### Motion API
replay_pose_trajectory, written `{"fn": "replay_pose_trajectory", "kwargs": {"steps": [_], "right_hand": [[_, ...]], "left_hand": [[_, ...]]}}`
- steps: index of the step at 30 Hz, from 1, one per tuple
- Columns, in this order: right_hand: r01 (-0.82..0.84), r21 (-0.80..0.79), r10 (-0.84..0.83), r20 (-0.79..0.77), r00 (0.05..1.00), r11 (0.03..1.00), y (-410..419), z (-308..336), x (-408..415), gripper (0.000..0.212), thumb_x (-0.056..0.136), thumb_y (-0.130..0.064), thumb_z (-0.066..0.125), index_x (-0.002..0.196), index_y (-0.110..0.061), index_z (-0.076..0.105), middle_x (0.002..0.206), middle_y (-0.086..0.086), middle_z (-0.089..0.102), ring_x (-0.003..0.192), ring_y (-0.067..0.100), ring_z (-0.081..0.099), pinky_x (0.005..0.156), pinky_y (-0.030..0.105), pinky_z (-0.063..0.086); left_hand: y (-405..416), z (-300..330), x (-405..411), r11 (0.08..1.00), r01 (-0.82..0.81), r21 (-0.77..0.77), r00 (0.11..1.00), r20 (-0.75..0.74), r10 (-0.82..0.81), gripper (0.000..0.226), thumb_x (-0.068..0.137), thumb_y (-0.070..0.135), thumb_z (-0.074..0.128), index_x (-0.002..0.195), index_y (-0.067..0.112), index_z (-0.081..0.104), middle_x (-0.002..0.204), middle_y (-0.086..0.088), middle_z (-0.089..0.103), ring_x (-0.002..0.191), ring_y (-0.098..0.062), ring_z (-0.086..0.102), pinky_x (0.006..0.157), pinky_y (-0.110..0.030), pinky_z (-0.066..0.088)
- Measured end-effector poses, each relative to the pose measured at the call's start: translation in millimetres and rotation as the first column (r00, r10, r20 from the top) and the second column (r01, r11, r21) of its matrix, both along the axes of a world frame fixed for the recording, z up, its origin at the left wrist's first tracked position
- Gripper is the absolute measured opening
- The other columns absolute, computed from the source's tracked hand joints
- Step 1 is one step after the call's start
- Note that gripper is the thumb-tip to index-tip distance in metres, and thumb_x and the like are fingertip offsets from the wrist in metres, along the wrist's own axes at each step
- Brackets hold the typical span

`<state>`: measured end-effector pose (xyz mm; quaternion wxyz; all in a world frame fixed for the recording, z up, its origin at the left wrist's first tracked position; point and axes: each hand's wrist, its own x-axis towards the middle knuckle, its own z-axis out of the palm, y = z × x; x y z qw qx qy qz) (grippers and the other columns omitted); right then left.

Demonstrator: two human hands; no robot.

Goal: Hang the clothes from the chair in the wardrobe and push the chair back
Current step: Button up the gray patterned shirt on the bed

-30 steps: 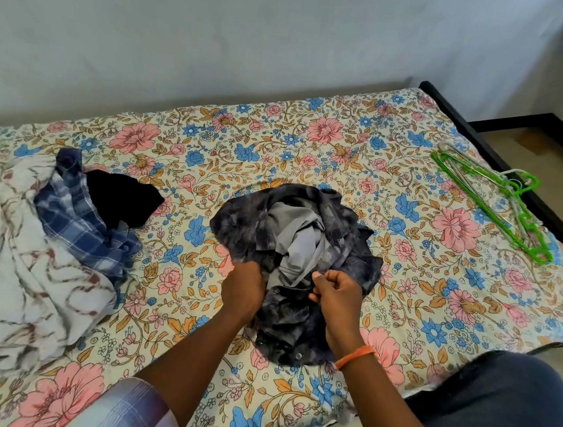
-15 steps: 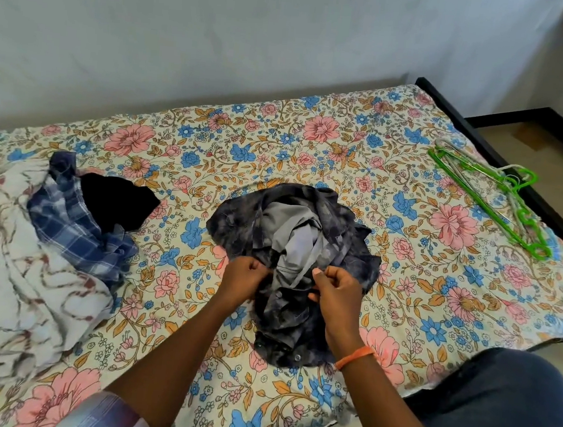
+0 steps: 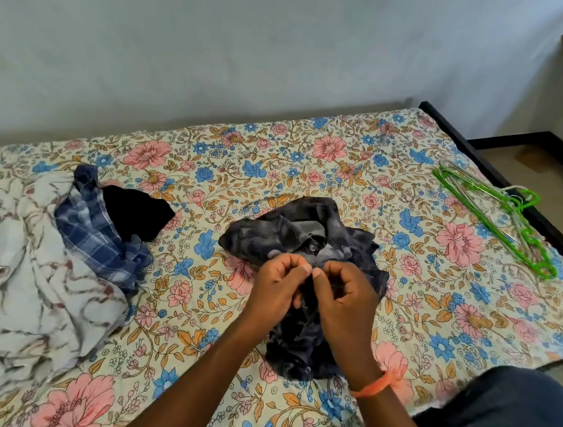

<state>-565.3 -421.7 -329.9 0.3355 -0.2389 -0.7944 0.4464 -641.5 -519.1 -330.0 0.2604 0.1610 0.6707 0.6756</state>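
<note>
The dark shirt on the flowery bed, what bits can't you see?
Head view only:
- Dark blotchy shirt: its middle is hidden behind the left hand and right hand.
- Green plastic hangers: too tangled to count.
- White patterned cloth: cut off by left edge.

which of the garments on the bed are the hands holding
The dark mottled grey-blue shirt in the middle of the bed; both hands pinch it. The blue plaid shirt, black garment and white patterned cloth lie untouched at left.

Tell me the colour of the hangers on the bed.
Bright green: the hangers lie by the bed's right edge, clearest in the head view.
</note>
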Motion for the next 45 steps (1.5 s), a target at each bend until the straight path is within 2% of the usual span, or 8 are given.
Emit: {"fn": "replay_pose_trajectory", "kwargs": {"steps": [7, 16, 19, 25, 31, 35, 38, 45], "right_hand": [[0.001, -0.048, 0.000, 0.035, 0.999, 0.999, -1.6, -10.2, 11.3, 0.006, 0.090, -0.009, 0.070, 0.086, -0.013, 0.071, 0.083, -0.010, 0.067, 0.079, 0.003, 0.063, 0.066, 0.007, 0.044], [0.028, 0.020, -0.028, 0.027, 0.999, 0.999, -5.9, -10.9, 16.3, 0.006, 0.086, -0.008, 0.073, 0.086, -0.014, 0.073, 0.081, -0.015, 0.066, 0.079, -0.001, 0.063, 0.067, 0.005, 0.044], [0.027, -0.055, -0.025, 0.021, 0.999, 0.998, -6.5, -12.3, 17.2, 0.006, 0.086, -0.009, 0.073, 0.087, -0.015, 0.074, 0.081, -0.012, 0.069, 0.078, 0.000, 0.065, 0.066, 0.008, 0.046], [-0.048, -0.181, 0.059, 0.057, 0.997, 0.982, -1.8, -16.9, 18.5, 0.018, 0.086, 0.001, 0.069, 0.094, -0.013, 0.077, 0.086, -0.010, 0.074, 0.081, 0.004, 0.070, 0.073, 0.020, 0.056], [-0.055, -0.347, 0.058, -0.001, 0.998, 0.936, 0.7, -15.1, 19.7, 0.007, 0.082, -0.005, 0.077, 0.087, -0.011, 0.078, 0.078, -0.002, 0.076, 0.070, 0.015, 0.074, 0.065, 0.026, 0.060], [-0.022, -0.230, 0.027, 0.021, 0.999, 0.973, -1.6, -14.8, 18.4, 0.006, 0.079, -0.006, 0.080, 0.080, -0.010, 0.076, 0.073, -0.006, 0.072, 0.065, 0.007, 0.069, 0.060, 0.016, 0.054], [0.000, -0.075, 0.004, 0.055, 0.998, 0.997, -3.2, -18.5, 16.8, 0.008, 0.079, -0.009, 0.081, 0.077, -0.014, 0.074, 0.073, -0.010, 0.069, 0.068, 0.006, 0.066, 0.063, 0.023, 0.056], [-0.005, -0.063, 0.008, 0.055, 0.998, 0.998, -3.9, -18.1, 15.9, 0.008, 0.079, -0.014, 0.082, 0.075, -0.014, 0.075, 0.072, -0.010, 0.069, 0.068, 0.007, 0.066, 0.062, 0.030, 0.057]], "left_hand": [[-3.1, -7.4, 8.5, 0.998, 0.054, -0.029, 0.998, -0.013, -0.054, 0.017, 0.099, 0.017, 0.057, 0.090, 0.004, 0.061, 0.065, -0.005, 0.052, 0.049, -0.015, 0.046, 0.049, -0.025, 0.039], [-2.4, -11.8, 10.1, 0.994, 0.047, -0.100, 0.998, -0.043, -0.052, 0.020, 0.100, 0.021, 0.055, 0.092, 0.004, 0.061, 0.066, -0.004, 0.056, 0.053, -0.019, 0.051, 0.052, -0.029, 0.042], [-2.7, -12.5, 11.3, 0.993, 0.038, -0.109, 0.998, -0.039, -0.042, 0.017, 0.100, 0.020, 0.054, 0.095, 0.006, 0.063, 0.065, -0.004, 0.058, 0.053, -0.017, 0.054, 0.050, -0.023, 0.042], [-5.1, -13.4, 11.6, 0.995, -0.009, -0.102, 0.998, -0.063, 0.002, 0.013, 0.100, 0.018, 0.055, 0.092, 0.016, 0.066, 0.068, -0.002, 0.067, 0.058, -0.017, 0.060, 0.050, -0.027, 0.047], [-4.5, -11.6, 13.3, 0.993, -0.022, -0.114, 0.997, -0.082, 0.012, 0.014, 0.098, 0.014, 0.057, 0.090, 0.017, 0.068, 0.066, -0.008, 0.069, 0.055, -0.018, 0.063, 0.048, -0.026, 0.049], [-7.3, -12.4, 10.7, 0.990, -0.032, -0.138, 0.995, -0.102, 0.018, 0.017, 0.097, 0.012, 0.058, 0.092, 0.016, 0.073, 0.066, -0.010, 0.071, 0.055, -0.023, 0.067, 0.047, -0.028, 0.052], [-9.1, -8.6, 10.4, 0.991, -0.024, -0.132, 0.990, -0.143, 0.005, 0.013, 0.092, 0.012, 0.064, 0.090, 0.011, 0.077, 0.072, -0.003, 0.073, 0.058, -0.021, 0.071, 0.047, -0.030, 0.055], [-10.5, -9.5, 0.6, 0.985, 0.016, -0.174, 0.990, -0.132, -0.040, 0.017, 0.095, 0.016, 0.064, 0.090, 0.010, 0.079, 0.070, -0.008, 0.073, 0.058, -0.028, 0.070, 0.052, -0.037, 0.060]]}}
